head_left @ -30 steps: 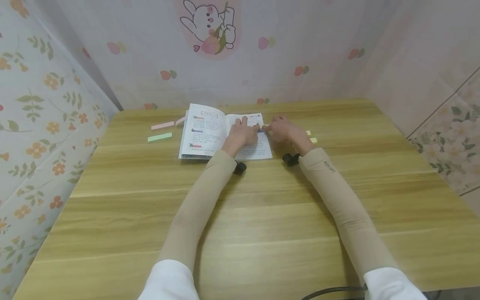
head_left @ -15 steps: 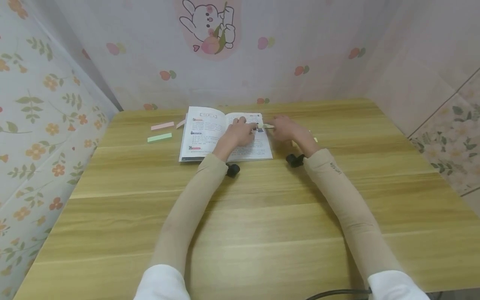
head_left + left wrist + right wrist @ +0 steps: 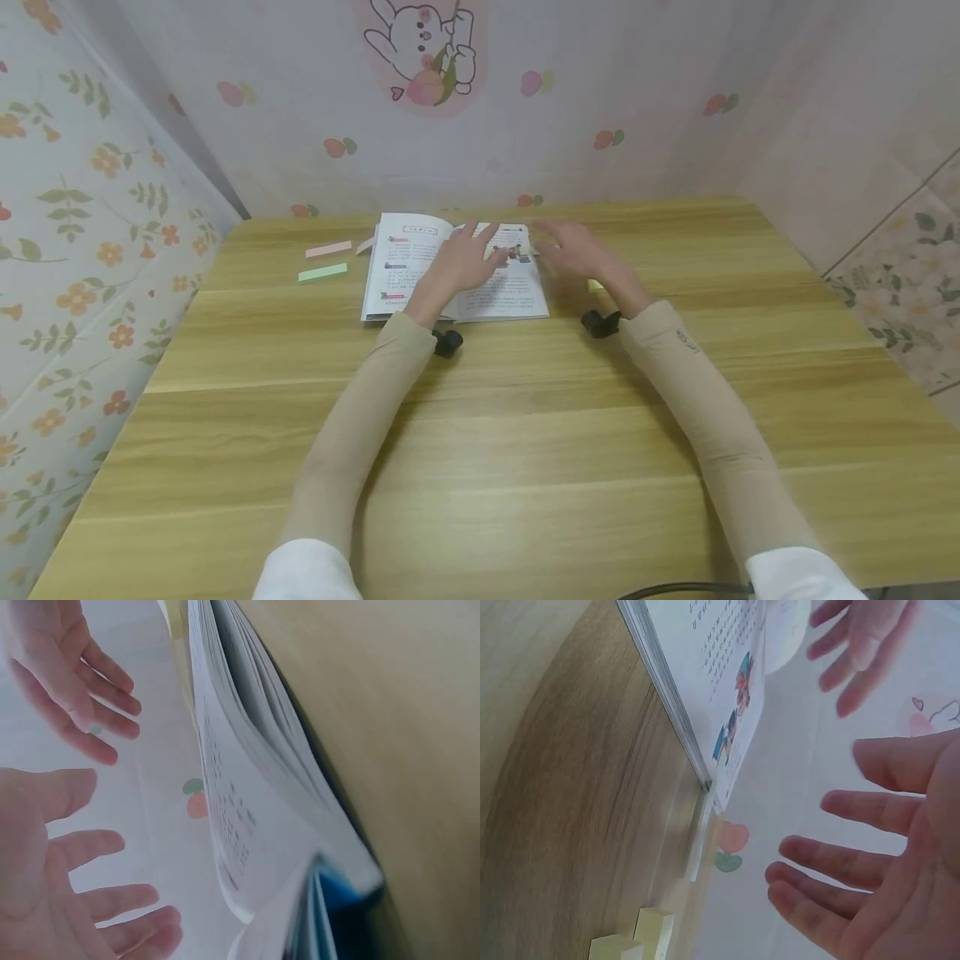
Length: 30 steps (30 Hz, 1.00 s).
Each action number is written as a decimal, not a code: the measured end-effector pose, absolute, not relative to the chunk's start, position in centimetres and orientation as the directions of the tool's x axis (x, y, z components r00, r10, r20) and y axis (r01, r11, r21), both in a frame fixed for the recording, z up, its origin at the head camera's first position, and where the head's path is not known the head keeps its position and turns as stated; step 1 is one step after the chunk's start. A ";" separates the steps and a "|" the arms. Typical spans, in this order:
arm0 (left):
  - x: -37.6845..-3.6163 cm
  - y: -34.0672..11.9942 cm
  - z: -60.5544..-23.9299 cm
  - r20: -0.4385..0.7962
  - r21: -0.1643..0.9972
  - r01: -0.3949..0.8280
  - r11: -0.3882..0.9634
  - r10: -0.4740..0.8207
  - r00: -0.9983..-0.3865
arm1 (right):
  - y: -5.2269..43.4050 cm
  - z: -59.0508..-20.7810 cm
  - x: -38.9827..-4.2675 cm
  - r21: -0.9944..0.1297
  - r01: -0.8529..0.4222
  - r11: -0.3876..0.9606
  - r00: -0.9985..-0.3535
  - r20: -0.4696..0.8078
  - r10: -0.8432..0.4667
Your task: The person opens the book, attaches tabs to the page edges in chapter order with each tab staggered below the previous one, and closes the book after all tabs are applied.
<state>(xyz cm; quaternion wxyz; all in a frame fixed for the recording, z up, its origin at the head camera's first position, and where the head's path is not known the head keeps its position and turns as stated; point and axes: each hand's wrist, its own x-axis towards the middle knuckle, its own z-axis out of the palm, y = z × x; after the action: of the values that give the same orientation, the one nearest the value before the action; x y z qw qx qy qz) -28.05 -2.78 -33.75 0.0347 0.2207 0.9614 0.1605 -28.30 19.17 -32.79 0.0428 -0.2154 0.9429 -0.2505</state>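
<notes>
An open book (image 3: 420,271) lies flat at the far middle of the wooden table (image 3: 525,433). My left hand (image 3: 468,250) hovers over its right page with the fingers spread, holding nothing. My right hand (image 3: 566,246) is just right of the book, lifted and blurred, fingers straight and empty. In the right wrist view a pale sticky strip (image 3: 701,832) juts out from the edge of the book (image 3: 705,675), apart from the right hand (image 3: 870,847). The left wrist view shows the left hand (image 3: 75,900) open beside the book (image 3: 255,787).
A pink strip (image 3: 327,248) and a green strip (image 3: 322,272) lie left of the book, with another pink strip (image 3: 365,244) at its left edge. Yellow sticky pads (image 3: 595,286) (image 3: 641,937) sit right of the book. Patterned walls close in the back and both sides.
Both hands have lifted off the book's right page and spread their fingers. The pale strip that the right hand brought to the page edge now stays there with no hand on it.
</notes>
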 end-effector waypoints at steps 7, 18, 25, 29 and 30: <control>-27.0 -3.7 -33.0 0.056 0.369 0.401 0.838 0.411 -0.910 | 19.5 -32.8 -28.1 -0.488 -0.401 0.776 -0.902 0.064 -0.426; -25.5 -5.1 -32.4 0.066 0.400 0.399 0.825 0.408 -0.911 | 19.8 -32.2 -26.5 -0.452 -0.421 0.786 -0.893 0.055 -0.447; -25.0 -6.1 -32.8 0.036 0.361 0.396 0.844 0.412 -0.911 | 19.8 -32.4 -25.6 -0.426 -0.433 0.794 -0.876 -0.009 -0.482; -24.9 -6.5 -33.1 0.012 0.331 0.398 0.856 0.417 -0.909 | 19.8 -32.9 -25.4 -0.414 -0.449 0.791 -0.862 -0.030 -0.505; -24.8 -6.6 -33.2 0.005 0.327 0.395 0.859 0.416 -0.909 | 19.8 -33.0 -25.4 -0.415 -0.451 0.790 -0.859 -0.038 -0.510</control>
<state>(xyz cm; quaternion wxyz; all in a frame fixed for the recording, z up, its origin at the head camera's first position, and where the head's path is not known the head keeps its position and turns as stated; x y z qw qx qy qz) -24.80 -6.62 -33.19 0.0328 0.2104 0.9635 0.1625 -25.38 19.84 -32.99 0.0742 -0.2548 0.9432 -0.1998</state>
